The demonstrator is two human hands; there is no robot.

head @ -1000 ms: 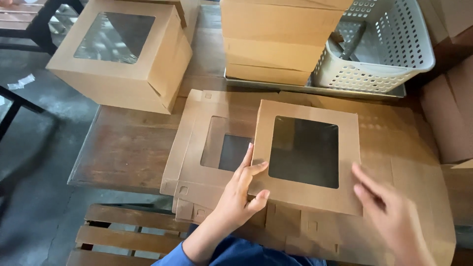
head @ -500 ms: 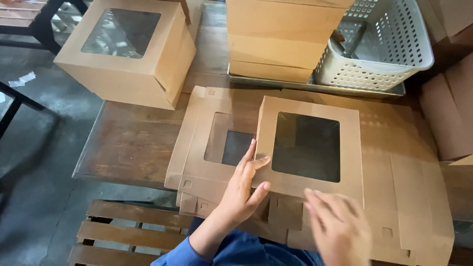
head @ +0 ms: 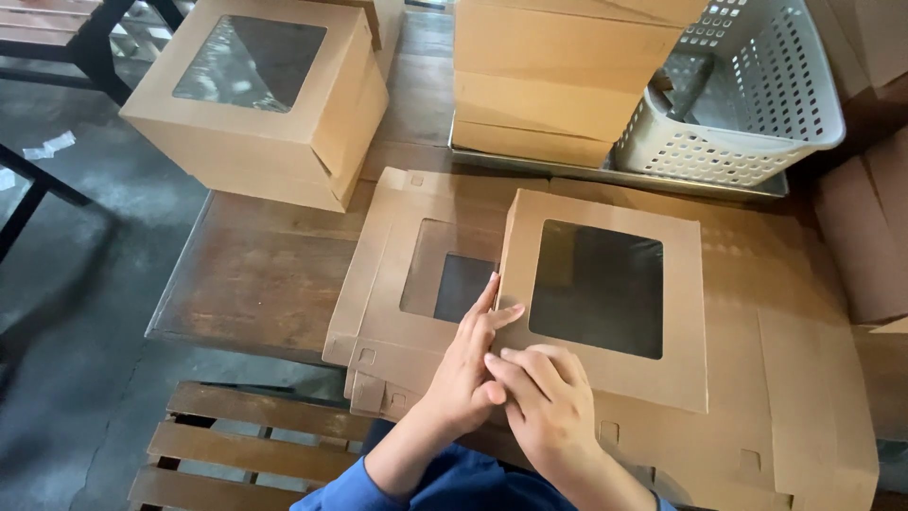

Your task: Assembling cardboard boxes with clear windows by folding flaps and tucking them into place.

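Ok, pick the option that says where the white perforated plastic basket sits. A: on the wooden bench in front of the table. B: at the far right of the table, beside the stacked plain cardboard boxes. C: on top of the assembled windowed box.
B: the white perforated plastic basket stands at the table's far right, next to the stacked plain brown cardboard boxes.

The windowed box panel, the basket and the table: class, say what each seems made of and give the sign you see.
Windowed box panel: brown matte cardboard, creased folds; its window looks like clear glossy film.
Basket: probably pale moulded plastic, with a regular hole grid.
Table: worn wood, visible grain and planks.
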